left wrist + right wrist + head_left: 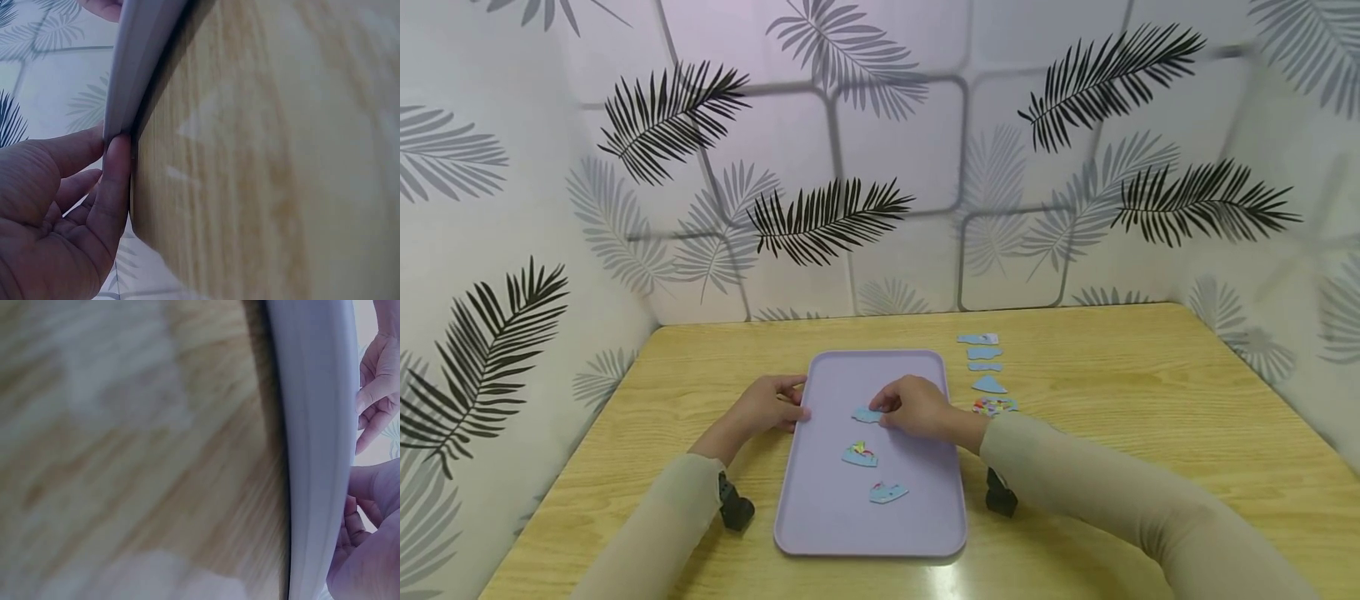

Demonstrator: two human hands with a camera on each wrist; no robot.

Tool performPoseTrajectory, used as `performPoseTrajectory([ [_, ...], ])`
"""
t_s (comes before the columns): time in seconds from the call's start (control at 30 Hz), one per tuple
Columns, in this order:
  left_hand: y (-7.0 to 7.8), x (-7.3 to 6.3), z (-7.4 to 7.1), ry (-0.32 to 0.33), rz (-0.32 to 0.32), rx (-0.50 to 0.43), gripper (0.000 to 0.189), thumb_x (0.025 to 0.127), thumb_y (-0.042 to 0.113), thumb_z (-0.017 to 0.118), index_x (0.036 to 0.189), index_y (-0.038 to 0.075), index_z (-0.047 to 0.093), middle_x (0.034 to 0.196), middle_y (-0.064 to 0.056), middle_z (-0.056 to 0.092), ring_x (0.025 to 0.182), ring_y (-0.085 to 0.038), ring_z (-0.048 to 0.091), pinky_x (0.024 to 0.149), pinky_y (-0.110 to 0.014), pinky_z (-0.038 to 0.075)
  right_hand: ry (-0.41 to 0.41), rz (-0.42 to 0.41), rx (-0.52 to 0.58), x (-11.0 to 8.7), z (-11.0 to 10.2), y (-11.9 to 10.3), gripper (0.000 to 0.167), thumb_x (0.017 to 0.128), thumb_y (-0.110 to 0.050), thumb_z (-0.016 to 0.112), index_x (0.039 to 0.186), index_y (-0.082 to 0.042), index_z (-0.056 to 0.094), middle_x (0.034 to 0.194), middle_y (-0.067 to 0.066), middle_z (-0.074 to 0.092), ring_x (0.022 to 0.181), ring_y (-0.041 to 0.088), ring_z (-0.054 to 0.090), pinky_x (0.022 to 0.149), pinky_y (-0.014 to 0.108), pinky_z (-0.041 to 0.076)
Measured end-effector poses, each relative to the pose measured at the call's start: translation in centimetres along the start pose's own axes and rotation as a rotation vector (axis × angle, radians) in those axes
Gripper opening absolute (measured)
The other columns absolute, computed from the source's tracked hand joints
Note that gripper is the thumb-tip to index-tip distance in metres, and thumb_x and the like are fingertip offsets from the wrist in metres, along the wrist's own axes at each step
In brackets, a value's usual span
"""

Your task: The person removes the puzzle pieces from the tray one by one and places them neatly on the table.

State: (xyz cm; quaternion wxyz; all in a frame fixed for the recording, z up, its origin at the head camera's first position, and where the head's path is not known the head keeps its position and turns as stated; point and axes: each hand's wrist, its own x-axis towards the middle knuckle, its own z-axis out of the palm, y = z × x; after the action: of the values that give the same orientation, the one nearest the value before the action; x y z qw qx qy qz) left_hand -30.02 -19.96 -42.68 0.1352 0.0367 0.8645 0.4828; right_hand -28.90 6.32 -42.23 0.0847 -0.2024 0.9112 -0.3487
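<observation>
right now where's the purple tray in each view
head: purple tray lies centre, low on the table, between both hands.
left wrist: its edge runs down from the top, left of centre.
right wrist: its edge stands at right.
shared landmark: the wooden table.

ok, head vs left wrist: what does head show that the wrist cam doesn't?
Head only: right hand on a blue puzzle piece on the tray; two more pieces lie on the tray, and a row of pieces lies on the table beside it.
Left wrist only: close side-on look at the fingers pressed against the tray's rim.
Both: left hand at the edge of the lilac tray, on the wooden table.
</observation>
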Motion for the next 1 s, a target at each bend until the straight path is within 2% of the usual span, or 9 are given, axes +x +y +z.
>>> performPoseTrajectory([
  [0.2, 0.1, -0.1, 0.1, -0.004, -0.009, -0.015, 0.066, 0.084, -0.005, 0.071, 0.144, -0.003, 0.044, 0.1, -0.014, 0.054, 0.073, -0.017, 0.058, 0.065, -0.03, 0.057, -0.013, -0.012, 0.057, 0.0, -0.3, 0.4, 0.014, 0.082, -0.003, 0.077, 0.094, -0.011, 0.077, 0.083, -0.006, 0.065, 0.081, 0.011, 0.057, 0.074, 0.025, 0.049],
  [0.4, 0.3, -0.2, 0.1, -0.005, -0.008, -0.015, 0.066, 0.085, -0.005, 0.071, 0.144, -0.003, 0.043, 0.101, -0.014, 0.054, 0.073, -0.017, 0.058, 0.065, -0.031, 0.057, -0.054, -0.018, 0.168, 0.5, -0.9, 1.3, 0.016, 0.081, -0.003, 0.077, 0.096, -0.009, 0.078, 0.081, -0.004, 0.067, 0.079, 0.011, 0.058, 0.071, 0.023, 0.049],
  [0.63, 0.1, 0.0, 0.0, -0.004, -0.008, -0.004, 0.066, 0.085, -0.005, 0.071, 0.144, -0.002, 0.043, 0.102, -0.014, 0.053, 0.073, -0.017, 0.058, 0.065, -0.03, 0.057, -0.094, 0.061, 0.304, 0.6, -1.5, 2.0, 0.018, 0.083, -0.001, 0.075, 0.101, -0.007, 0.077, 0.087, -0.001, 0.07, 0.08, 0.011, 0.059, 0.068, 0.023, 0.049],
  [1.0, 0.2, -0.1, 0.0, -0.005, -0.007, -0.003, 0.066, 0.084, -0.005, 0.072, 0.144, -0.002, 0.044, 0.1, -0.014, 0.054, 0.073, -0.017, 0.058, 0.065, -0.03, 0.057, -0.096, 0.079, 0.348, 0.1, -1.9, 2.2, 0.017, 0.085, -0.002, 0.073, 0.102, -0.003, 0.077, 0.097, 0.004, 0.072, 0.08, 0.011, 0.06, 0.07, 0.025, 0.051],
])
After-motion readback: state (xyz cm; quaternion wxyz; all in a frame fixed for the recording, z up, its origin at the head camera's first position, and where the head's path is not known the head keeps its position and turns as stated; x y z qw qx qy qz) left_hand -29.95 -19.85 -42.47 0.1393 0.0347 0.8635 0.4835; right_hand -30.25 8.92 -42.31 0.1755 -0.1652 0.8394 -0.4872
